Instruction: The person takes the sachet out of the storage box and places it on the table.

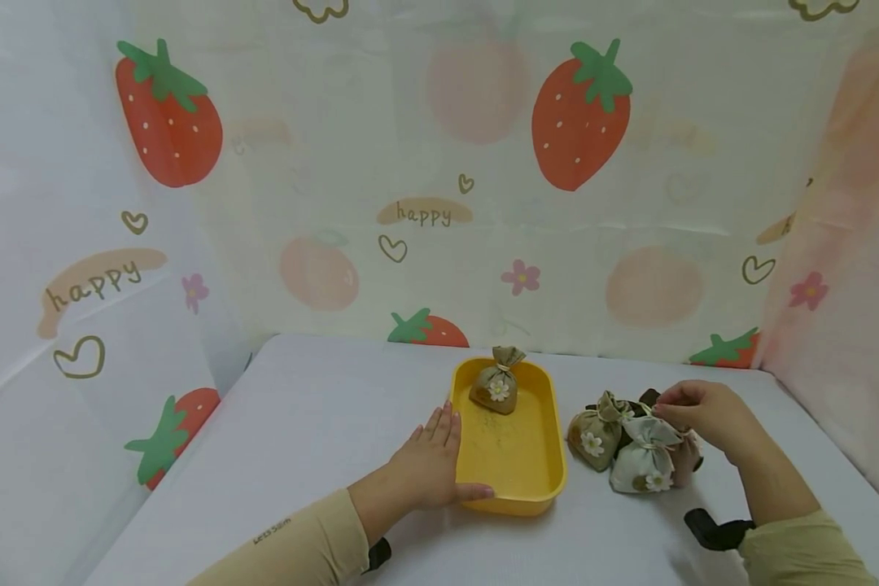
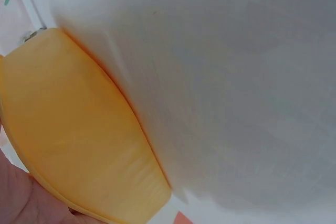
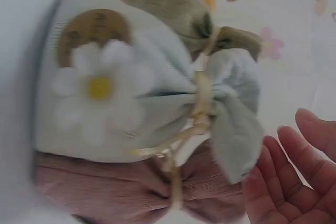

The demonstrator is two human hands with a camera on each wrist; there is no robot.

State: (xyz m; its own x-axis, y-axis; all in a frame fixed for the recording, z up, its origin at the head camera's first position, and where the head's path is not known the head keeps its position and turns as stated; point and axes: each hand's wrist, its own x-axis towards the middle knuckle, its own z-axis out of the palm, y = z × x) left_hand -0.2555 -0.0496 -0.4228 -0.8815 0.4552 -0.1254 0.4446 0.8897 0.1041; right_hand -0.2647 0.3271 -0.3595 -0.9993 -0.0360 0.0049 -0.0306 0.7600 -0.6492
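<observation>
My left hand rests against the left side of the yellow tray, fingers straight along its rim and thumb over the near edge. In the left wrist view the tray's outer wall fills the left side. My right hand hovers at the tops of a cluster of small drawstring sachets, its fingers loosely bent. The right wrist view shows the fingertips right at the gathered top of the white sachet. Beside that lie a pink sachet and an olive sachet, with a dark one partly hidden behind.
Inside the tray's far end sits an olive-brown sachet with a white flower. A white cloth covers the table, and a strawberry-printed curtain encloses the back and sides. Dark straps show at my wrists.
</observation>
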